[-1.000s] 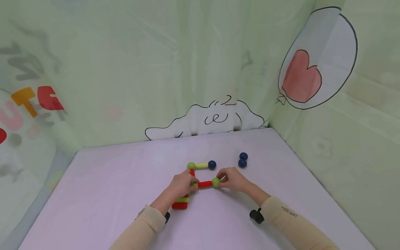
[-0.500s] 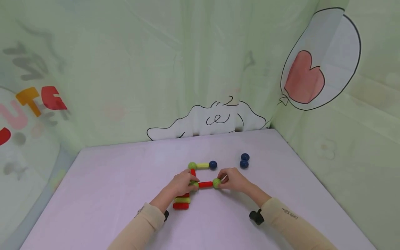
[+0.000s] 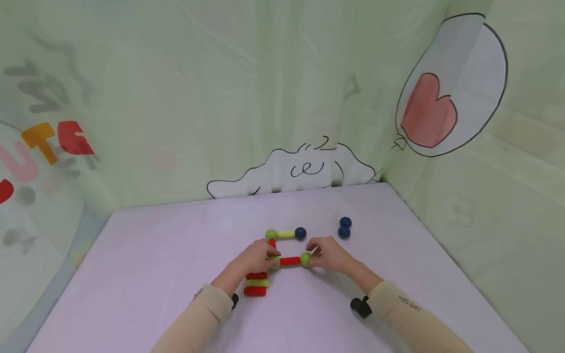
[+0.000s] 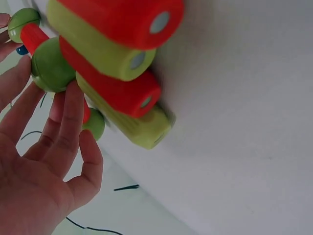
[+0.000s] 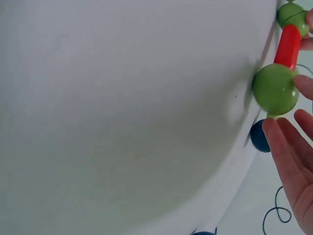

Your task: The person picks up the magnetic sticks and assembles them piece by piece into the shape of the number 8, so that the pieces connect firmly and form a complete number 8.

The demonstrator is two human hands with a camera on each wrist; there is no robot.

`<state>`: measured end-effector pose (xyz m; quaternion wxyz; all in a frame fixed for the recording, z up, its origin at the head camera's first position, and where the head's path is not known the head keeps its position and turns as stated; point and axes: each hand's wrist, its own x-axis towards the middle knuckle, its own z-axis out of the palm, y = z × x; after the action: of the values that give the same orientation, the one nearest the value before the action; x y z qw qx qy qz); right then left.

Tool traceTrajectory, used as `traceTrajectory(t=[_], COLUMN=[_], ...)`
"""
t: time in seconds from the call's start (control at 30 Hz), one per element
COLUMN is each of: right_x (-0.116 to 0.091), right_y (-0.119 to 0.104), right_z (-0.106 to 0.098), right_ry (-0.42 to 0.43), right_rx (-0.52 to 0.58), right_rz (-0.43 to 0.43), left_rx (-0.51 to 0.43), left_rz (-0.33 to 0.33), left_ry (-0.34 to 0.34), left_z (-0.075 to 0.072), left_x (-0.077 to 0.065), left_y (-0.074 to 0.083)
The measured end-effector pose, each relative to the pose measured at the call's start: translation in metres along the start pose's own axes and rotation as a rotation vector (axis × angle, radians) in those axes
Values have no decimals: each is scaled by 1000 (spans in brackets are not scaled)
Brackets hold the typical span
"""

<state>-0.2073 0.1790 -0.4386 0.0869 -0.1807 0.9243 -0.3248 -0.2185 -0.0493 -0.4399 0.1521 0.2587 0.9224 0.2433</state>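
My left hand (image 3: 256, 257) pinches a green ball (image 4: 51, 68) between thumb and fingers. A red magnetic rod (image 3: 290, 261) runs from it to a second green ball (image 3: 305, 259), which my right hand (image 3: 331, 254) pinches from the right. Behind the left hand, another red rod (image 3: 272, 242) leads to a far green ball (image 3: 271, 234). From there a yellow-green rod (image 3: 286, 235) reaches a dark blue ball (image 3: 300, 233). The left hand partly covers the near left ball and the red rod behind it.
Loose red and yellow-green rods (image 3: 256, 283) lie side by side just below the left hand. Two dark blue balls (image 3: 344, 232) sit together at the back right. A pale cloth covers the table (image 3: 154, 264), with a printed curtain (image 3: 185, 98) rising behind it.
Both hands stay almost in place on the two green balls. Slightly more of the left ball shows beside the left fingers, and the view has shifted a little.
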Motion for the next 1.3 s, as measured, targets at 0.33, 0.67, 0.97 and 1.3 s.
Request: traceTrajectory(t=[0.33,0.67,0.97,1.3], right_x=[-3,-8,-8,-3], right_y=[-32,-61,-82,-91], right_z=[11,40,64,80], right_ry=[46,-48,-148,-165], right_rx=[-67,-7,3,-150], right_rz=[-77,-265,-300,-311], left_rx=[-167,-164,-225,-214], left_rz=[-70,-41,-69,-45], left_ry=[-54,-81,-95,-104], left_z=[-8,-13,-15,-15], left_x=[4,8,7,7], left_y=[-4,-6,-7,-9])
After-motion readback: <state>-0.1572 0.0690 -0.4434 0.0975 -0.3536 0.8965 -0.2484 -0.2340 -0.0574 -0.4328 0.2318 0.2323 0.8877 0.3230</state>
